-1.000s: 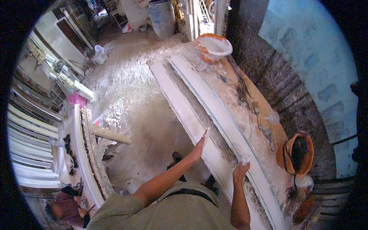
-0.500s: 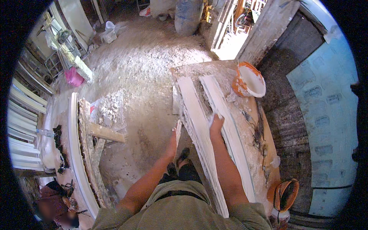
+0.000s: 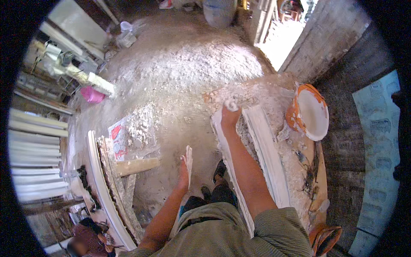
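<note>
My left hand (image 3: pixel 185 169) is held edge-on above the floor, left of the work table. Its fingers look stretched out and the thumb stands apart, with white plaster-like material along fingers and palm. My right hand (image 3: pixel 231 113) is closed at the far end of the nearer long white moulding strip (image 3: pixel 219 132). A white lump shows at its fingers; whether that is plaster, coated fingers or a held thing cannot be made out. My right forearm covers much of this strip. A second white grooved strip (image 3: pixel 267 154) lies alongside to the right.
The plaster-spattered table (image 3: pixel 299 188) bears an orange bucket (image 3: pixel 295 113) with white inside and dark fibres (image 3: pixel 314 175). Another orange container (image 3: pixel 323 240) stands near its front. Left are a bench with a white moulding (image 3: pixel 105 180), stacked white strips (image 3: pixel 38 158) and a person (image 3: pixel 87 237).
My right hand has moved away from me to the far end of the nearer strip. My left hand has shifted slightly left and down. The whole view has shifted.
</note>
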A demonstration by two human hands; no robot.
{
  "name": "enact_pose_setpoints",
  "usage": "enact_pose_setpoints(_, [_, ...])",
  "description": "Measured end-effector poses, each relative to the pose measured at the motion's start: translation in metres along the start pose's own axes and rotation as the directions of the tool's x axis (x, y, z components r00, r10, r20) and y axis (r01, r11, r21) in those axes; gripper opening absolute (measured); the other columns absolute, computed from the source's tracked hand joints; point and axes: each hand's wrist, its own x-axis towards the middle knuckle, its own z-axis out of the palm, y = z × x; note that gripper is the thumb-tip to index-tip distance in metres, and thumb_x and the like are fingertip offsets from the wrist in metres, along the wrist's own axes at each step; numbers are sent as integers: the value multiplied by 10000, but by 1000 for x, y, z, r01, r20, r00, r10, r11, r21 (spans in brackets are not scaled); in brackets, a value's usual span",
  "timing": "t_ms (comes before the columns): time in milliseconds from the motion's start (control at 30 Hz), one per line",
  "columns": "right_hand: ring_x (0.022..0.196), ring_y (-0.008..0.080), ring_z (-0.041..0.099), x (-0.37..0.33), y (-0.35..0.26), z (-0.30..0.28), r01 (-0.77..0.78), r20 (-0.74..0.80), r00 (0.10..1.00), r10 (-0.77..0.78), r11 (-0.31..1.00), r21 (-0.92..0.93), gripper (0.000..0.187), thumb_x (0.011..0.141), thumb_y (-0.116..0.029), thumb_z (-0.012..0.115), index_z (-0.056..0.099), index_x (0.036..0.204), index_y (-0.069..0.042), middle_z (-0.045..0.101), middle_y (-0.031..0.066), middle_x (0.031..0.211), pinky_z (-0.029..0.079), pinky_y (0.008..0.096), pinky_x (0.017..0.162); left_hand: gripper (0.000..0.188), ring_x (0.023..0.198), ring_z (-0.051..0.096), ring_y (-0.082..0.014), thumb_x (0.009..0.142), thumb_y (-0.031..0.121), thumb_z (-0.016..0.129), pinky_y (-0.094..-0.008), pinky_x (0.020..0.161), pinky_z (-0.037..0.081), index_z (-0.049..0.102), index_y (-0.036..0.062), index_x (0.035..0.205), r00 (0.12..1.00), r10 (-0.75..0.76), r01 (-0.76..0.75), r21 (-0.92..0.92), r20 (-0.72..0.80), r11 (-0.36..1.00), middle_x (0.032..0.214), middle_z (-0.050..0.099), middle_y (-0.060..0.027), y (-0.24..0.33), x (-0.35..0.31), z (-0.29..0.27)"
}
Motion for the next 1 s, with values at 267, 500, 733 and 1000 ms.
enact_pose_setpoints(267, [825,293,607,-34,-36,-66,158,233,972,-16,777,-609,278,670,-139,687,593,881,17,628,169,866,478,384,756,652,1378,157,-218,953,533,140,-358,1115,83,155,116,1455,987,-139,135,59,80,989,1508,174,-26,57,39,38])
enact_pose_setpoints(500, [848,313,613,-26,-5,-190,83,16,995,-98,728,-680,372,629,-134,700,587,935,46,634,188,886,479,383,792,675,1323,282,-234,945,551,193,-355,1088,186,232,89,1435,944,-312,289,187,111,939,1455,297,-58,95,75,80])
enact_pose_setpoints(733, [865,368,605,-55,-61,-279,-263,-381,923,-61,621,-738,370,661,-160,694,569,927,65,618,240,890,479,415,786,659,1251,377,-270,930,577,227,-426,1047,271,280,145,1424,812,-271,246,118,518,962,1391,393,-68,83,141,95])
enact_pose_setpoints(1000, [884,425,581,62,-26,-218,-86,-109,993,-44,353,-932,393,716,-225,660,566,887,116,591,312,869,467,439,816,630,1260,363,-244,948,540,220,-391,1061,250,276,131,1423,835,-364,310,194,412,931,1390,388,-67,108,151,90])
